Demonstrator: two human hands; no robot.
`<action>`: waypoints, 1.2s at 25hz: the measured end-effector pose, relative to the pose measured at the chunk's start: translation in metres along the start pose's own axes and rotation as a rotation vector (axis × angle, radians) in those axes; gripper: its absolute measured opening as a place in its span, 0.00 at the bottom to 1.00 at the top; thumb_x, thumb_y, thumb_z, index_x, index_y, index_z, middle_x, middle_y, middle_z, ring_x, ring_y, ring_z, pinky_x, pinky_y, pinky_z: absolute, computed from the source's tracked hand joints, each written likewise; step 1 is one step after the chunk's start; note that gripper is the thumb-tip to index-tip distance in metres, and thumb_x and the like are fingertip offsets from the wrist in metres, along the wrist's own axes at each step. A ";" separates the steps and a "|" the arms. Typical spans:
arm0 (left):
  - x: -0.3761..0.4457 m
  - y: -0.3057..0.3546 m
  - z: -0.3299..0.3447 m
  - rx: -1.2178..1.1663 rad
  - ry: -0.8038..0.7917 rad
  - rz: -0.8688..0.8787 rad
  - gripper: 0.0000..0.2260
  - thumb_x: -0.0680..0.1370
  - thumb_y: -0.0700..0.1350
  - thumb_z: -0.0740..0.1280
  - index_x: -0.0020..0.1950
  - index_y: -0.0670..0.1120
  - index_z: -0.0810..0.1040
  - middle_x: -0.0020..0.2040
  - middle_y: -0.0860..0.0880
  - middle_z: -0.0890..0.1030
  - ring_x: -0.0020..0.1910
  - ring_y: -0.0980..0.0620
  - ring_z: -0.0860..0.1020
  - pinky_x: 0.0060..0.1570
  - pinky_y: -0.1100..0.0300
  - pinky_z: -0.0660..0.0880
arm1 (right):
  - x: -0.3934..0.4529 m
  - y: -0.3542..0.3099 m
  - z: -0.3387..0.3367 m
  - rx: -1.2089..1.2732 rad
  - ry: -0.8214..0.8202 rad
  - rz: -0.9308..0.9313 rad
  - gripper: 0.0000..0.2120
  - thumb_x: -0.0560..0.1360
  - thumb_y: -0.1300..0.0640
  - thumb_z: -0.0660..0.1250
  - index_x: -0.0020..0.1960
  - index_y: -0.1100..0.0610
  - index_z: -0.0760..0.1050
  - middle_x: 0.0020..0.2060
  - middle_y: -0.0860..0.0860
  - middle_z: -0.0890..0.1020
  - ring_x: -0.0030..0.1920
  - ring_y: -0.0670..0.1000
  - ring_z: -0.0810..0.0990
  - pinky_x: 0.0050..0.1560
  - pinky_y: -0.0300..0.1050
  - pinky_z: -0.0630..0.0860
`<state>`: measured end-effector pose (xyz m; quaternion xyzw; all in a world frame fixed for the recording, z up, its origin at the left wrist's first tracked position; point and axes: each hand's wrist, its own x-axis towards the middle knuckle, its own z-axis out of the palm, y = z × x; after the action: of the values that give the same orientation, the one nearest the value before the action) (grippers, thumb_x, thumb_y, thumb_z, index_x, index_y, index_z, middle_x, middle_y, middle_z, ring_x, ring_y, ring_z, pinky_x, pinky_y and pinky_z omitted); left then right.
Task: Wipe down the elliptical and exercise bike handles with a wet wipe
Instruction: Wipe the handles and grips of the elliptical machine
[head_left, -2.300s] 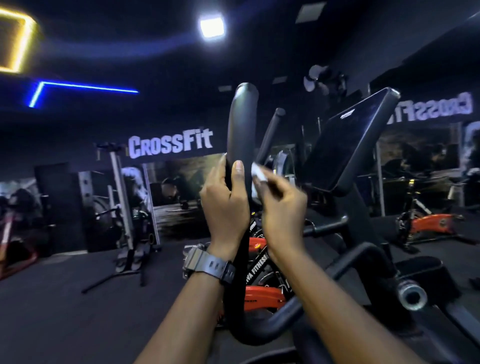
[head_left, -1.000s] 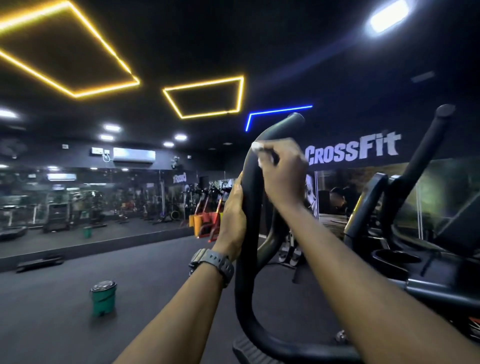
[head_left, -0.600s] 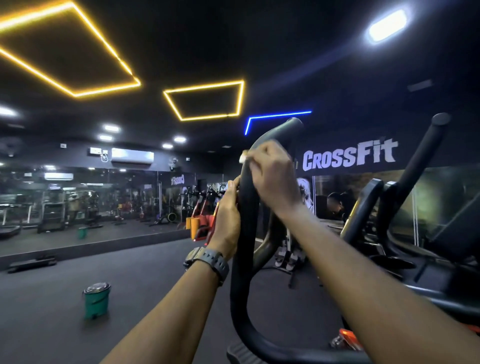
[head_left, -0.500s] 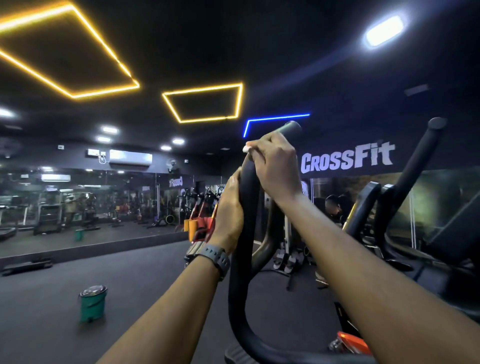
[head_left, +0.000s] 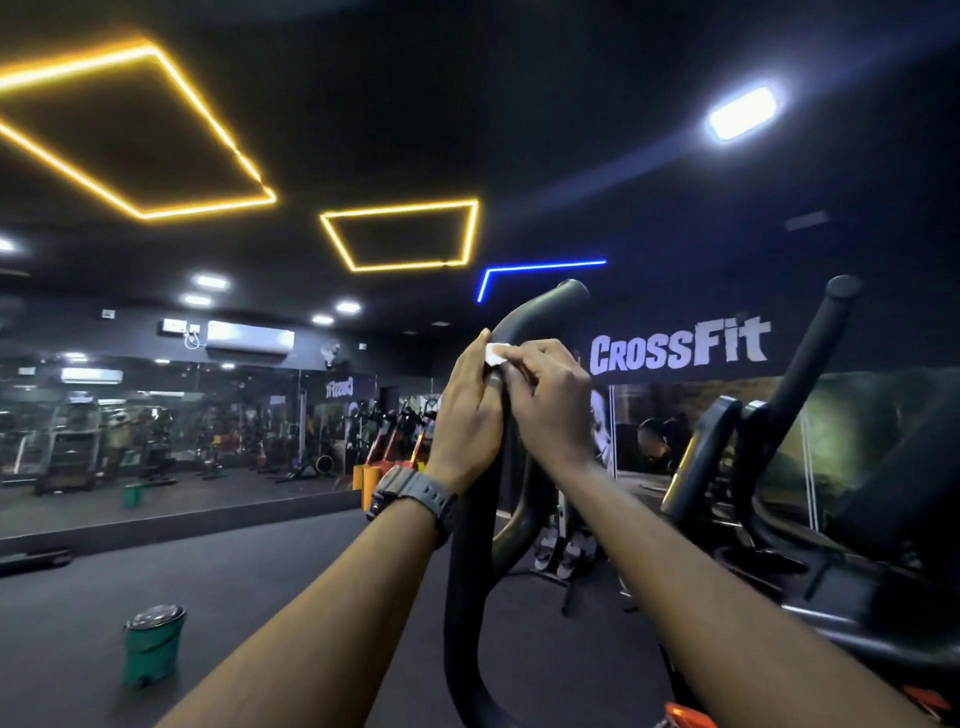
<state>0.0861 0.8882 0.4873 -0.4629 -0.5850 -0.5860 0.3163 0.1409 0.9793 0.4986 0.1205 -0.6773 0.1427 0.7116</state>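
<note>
Head view, dim gym, both arms raised toward a black curved elliptical handle (head_left: 470, 525) that rises between them. Left hand (head_left: 465, 415) wrapped around the handle's left side, fingers (head_left: 480, 358) curled onto the bar, gripping it; grey watch (head_left: 413, 496) on that wrist. Right hand (head_left: 550, 402) on the handle's right side, level with the left, knuckles toward the camera. Its fingers are bent and pinch a small white wet wipe (head_left: 496, 355) against the bar. The wipe sits at the right fingertips, touching the left fingers' tips; only a small white patch of it shows. Handle's upper end (head_left: 563, 293) curves up and right above both sets of fingers. Below the fingers the bar drops and bends right near the frame's bottom.

Right of the right fingers: a second black handle (head_left: 815, 358) leaning upward, well apart, and dark machine parts beneath it. Behind it, a white "CrossFit" sign (head_left: 678, 347) on the wall. Far below and left of the left fingers, a green bucket (head_left: 153, 644) stands on the dark floor (head_left: 249, 582). Mirror wall (head_left: 156, 431) further left; yellow light frames (head_left: 405, 236) on the ceiling.
</note>
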 end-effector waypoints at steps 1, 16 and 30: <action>0.002 0.000 0.002 0.030 0.001 0.010 0.21 0.84 0.42 0.57 0.77 0.46 0.63 0.76 0.51 0.67 0.73 0.59 0.64 0.75 0.60 0.58 | 0.011 0.006 -0.003 0.021 -0.001 0.013 0.08 0.74 0.63 0.70 0.50 0.56 0.85 0.43 0.49 0.82 0.46 0.43 0.77 0.51 0.28 0.69; 0.032 0.009 0.019 0.339 0.066 0.205 0.28 0.80 0.37 0.62 0.79 0.43 0.57 0.77 0.47 0.65 0.75 0.52 0.64 0.73 0.61 0.58 | 0.061 0.040 -0.003 -0.037 -0.023 0.020 0.08 0.74 0.62 0.67 0.49 0.55 0.85 0.43 0.49 0.82 0.47 0.45 0.78 0.51 0.28 0.68; 0.031 0.007 0.014 0.217 0.053 0.127 0.32 0.79 0.37 0.64 0.79 0.40 0.53 0.78 0.44 0.59 0.76 0.55 0.58 0.76 0.62 0.53 | 0.088 0.030 -0.011 -0.217 -0.422 -0.369 0.11 0.74 0.55 0.64 0.47 0.53 0.85 0.44 0.51 0.84 0.45 0.51 0.79 0.53 0.38 0.69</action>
<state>0.0833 0.9066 0.5167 -0.4466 -0.6060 -0.5099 0.4163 0.1434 1.0149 0.5849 0.1917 -0.7882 -0.0906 0.5778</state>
